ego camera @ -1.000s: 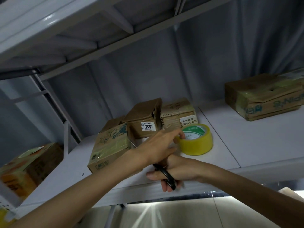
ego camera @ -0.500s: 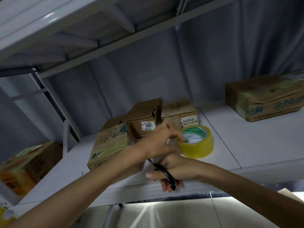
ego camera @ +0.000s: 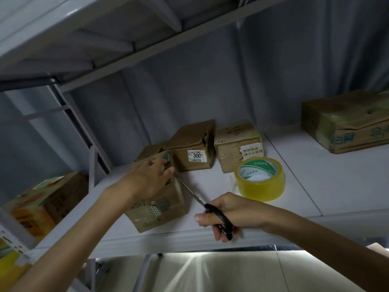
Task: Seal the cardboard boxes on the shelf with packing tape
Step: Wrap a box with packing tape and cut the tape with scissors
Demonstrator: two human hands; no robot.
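**Open shelf at three o'clock, crowding at nine**

We see bare shelf (ego camera: pixel 315 182) between the tape roll (ego camera: pixel 260 178) and the far-right box (ego camera: pixel 347 121). At twelve o'clock, two boxes (ego camera: pixel 192 146) stand together, blocking the back.

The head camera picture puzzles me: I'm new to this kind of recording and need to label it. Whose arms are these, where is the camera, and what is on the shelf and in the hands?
No machine is at work here. A person wears a wide-angle camera on the head, so you look forward and down along their own two arms.

The left hand rests on top of a small cardboard box near the front of a grey metal shelf; its fingers reach over the box's far edge. The right hand holds black-handled scissors, whose blades point toward that box.

Beside the right hand sits a roll of yellow packing tape, held by neither hand. Behind it stand a box with a "300" label and a box with a white sticker. A larger box lies far right, another box far left.
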